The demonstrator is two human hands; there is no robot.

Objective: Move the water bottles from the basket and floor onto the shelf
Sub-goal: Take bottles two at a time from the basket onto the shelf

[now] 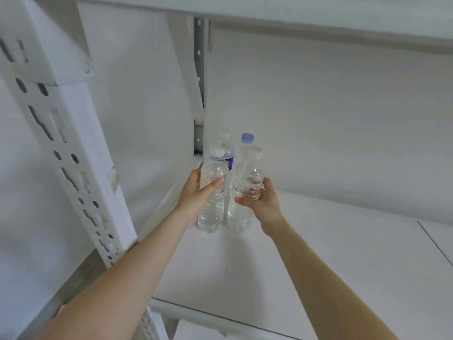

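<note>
Nearest, the left hand (196,192) curls round the middle of a clear bottle (212,214) with a white cap, thumb across its front. The right hand (264,201) wraps a second white-capped bottle (241,217) just beside it. Both stand upright, long axes vertical, caps up, bases down at the shelf board (318,253) (whether they fully rest there I cannot tell), in front of the rear upright post (199,69). Closer to that post, two more stand upright: a blue-labelled bottle (228,153) and a blue-capped bottle (247,141).
</note>
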